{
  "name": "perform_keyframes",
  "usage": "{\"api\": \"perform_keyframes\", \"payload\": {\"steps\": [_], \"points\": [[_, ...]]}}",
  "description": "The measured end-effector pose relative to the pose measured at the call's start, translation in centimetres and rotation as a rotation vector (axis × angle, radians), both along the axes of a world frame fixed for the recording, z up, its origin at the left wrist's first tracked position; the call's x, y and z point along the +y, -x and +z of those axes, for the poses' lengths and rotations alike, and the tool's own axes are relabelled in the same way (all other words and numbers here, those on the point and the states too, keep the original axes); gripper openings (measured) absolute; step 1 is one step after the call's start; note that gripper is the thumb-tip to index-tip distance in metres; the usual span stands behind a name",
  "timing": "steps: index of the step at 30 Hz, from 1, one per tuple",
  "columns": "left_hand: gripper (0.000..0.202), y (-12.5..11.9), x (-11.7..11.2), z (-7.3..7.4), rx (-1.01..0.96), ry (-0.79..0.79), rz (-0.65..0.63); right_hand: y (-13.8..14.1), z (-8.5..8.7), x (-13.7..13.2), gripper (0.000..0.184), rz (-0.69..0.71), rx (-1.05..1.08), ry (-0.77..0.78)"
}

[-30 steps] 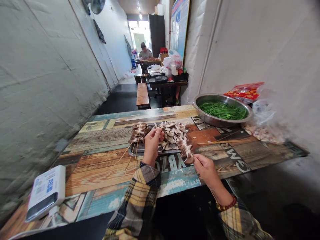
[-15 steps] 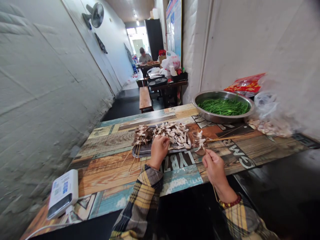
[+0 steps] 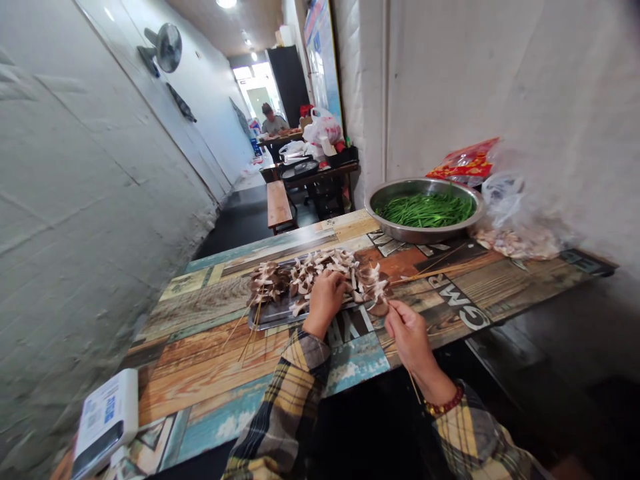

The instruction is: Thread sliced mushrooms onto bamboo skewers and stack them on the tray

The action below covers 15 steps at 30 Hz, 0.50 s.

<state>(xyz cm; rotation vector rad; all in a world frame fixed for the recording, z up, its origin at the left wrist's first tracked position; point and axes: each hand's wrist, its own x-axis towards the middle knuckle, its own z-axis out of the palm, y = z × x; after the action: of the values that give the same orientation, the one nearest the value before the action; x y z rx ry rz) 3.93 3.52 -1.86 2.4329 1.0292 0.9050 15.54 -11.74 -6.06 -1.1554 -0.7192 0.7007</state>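
My right hand (image 3: 410, 340) grips a bamboo skewer (image 3: 414, 387) threaded with oyster mushroom pieces (image 3: 379, 291), and the stick's bare end sticks out below the palm. Over the loose mushroom pieces (image 3: 320, 263) on a dark tray (image 3: 273, 319), my left hand (image 3: 327, 300) has its fingers bent together at the heap; whatever they pinch is hidden. On the tray's left end lie several mushroom skewers (image 3: 267, 281), their sticks poking out toward the near edge of the table.
A steel basin (image 3: 425, 233) of green chives stands at the back right. Beside it are a red package (image 3: 465, 160) and a clear plastic bag (image 3: 520, 233). Bare skewers (image 3: 433, 263) lie right of the tray. A white device (image 3: 107, 420) sits at front left. Another person (image 3: 273, 123) sits far back.
The whole view has shifted, so the table things appear farther left. Relative to the tray, my left hand has moved right across the mushroom heap. My right hand still holds the skewer beside the tray.
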Motion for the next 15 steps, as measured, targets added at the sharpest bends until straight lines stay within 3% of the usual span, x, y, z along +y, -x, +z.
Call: {"api": "perform_keyframes", "payload": {"steps": [3, 9, 15], "points": [[0.007, 0.8, 0.1, 0.2, -0.19, 0.17, 0.027, -0.1, 0.3, -0.1, 0.028, 0.022, 0.0, 0.01], [0.025, 2.8, -0.8, 0.6, -0.628, 0.721, -0.02, -0.2, 0.2, -0.7, 0.03, 0.221, -0.162, 0.048], [0.03, 3.4, -1.4, 1.0, -0.899, 0.962, -0.111, 0.1, 0.3, -0.7, 0.032, 0.34, -0.305, 0.087]]}}
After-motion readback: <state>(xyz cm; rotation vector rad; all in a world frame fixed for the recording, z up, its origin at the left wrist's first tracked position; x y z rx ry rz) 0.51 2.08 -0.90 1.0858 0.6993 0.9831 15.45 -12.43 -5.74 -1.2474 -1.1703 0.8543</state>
